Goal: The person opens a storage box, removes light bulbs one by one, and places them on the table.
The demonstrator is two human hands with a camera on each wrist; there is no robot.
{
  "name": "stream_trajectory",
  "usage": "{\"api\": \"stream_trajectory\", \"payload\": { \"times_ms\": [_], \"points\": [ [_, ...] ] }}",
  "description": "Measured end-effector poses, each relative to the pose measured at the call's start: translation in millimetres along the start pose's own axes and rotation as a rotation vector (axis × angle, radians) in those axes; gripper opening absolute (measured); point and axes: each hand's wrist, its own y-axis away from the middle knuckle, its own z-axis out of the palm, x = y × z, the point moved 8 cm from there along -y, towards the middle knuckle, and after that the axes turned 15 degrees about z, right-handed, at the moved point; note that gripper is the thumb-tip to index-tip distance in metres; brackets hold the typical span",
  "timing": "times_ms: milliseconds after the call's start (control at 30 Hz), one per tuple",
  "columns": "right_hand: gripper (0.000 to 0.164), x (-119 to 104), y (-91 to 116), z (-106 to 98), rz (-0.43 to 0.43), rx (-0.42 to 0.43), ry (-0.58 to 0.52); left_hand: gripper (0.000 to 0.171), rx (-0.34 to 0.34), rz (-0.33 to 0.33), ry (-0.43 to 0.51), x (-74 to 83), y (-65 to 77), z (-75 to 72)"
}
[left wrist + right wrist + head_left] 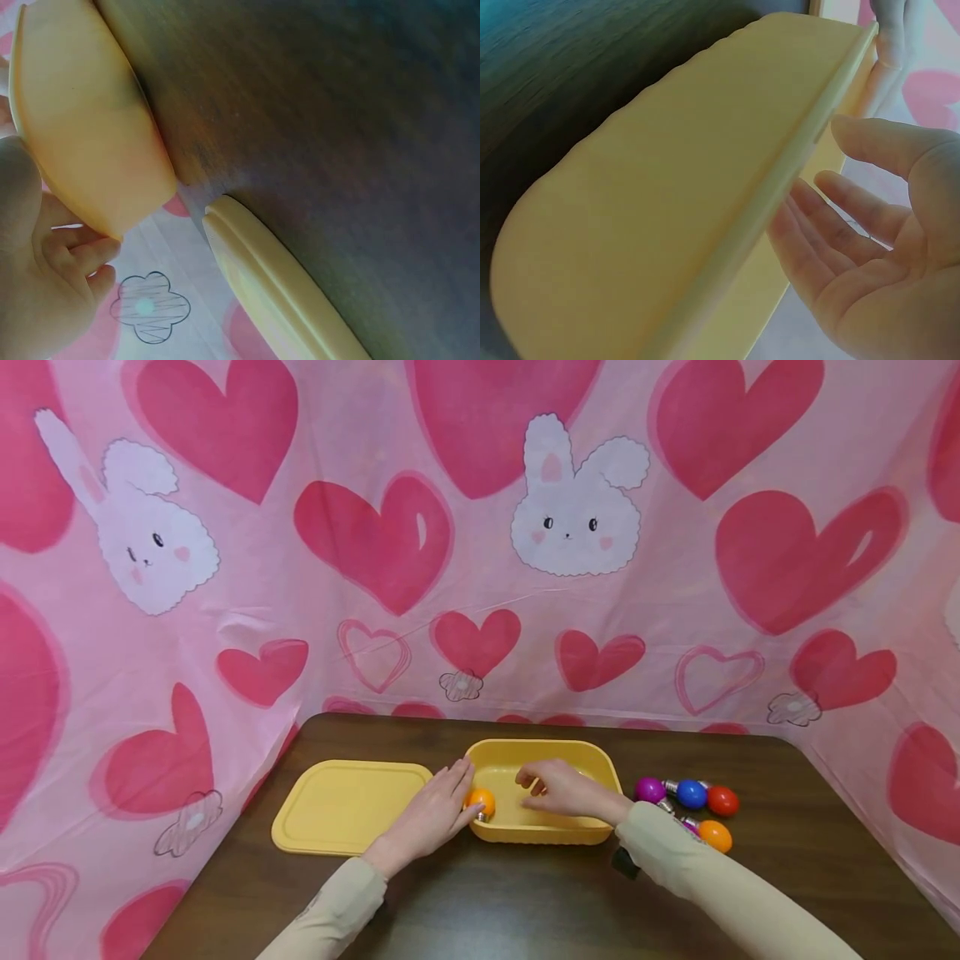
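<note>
A yellow rectangular container (540,835) stands on the table, uncovered. Inside its left end lies an orange light bulb (482,800), base toward me, partly hidden by my left thumb. My left hand (431,806) rests along the left rim with its fingers extended; in the left wrist view, fingertips (97,255) touch the rim. Over the container's interior hovers my right hand (562,789), fingers loosely bent. Nothing shows between the right fingers (840,217) in the right wrist view, where the container's near wall (652,172) fills much of the picture.
A flat yellow lid (352,806) lies left of the container. To the right are several coloured bulbs: purple (650,790), blue (691,793), red (723,801) and orange (716,836), some partly behind my right sleeve (660,839). A pink heart-patterned cloth (480,593) hangs behind the table.
</note>
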Motion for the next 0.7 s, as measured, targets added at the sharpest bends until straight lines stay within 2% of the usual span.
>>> {"api": "stream_trajectory", "payload": {
  "times_ms": [200, 500, 700],
  "points": [
    [0.031, -8.6, -8.9, 7.7, -0.019, -0.02, 0.001, 0.068, 0.044, 0.047, -0.071, 4.2, -1.2, -3.2],
    [0.033, -17.5, -22.3, 15.1, -0.032, -0.057, -0.003, 0.067, 0.045, 0.036, -0.039, 3.7, -0.6, -3.0],
    [0.031, -19.3, -30.7, 18.4, -0.013, -0.083, -0.008, 0.066, 0.043, 0.048, -0.071, 4.6, -1.6, -3.0]
  ]
}}
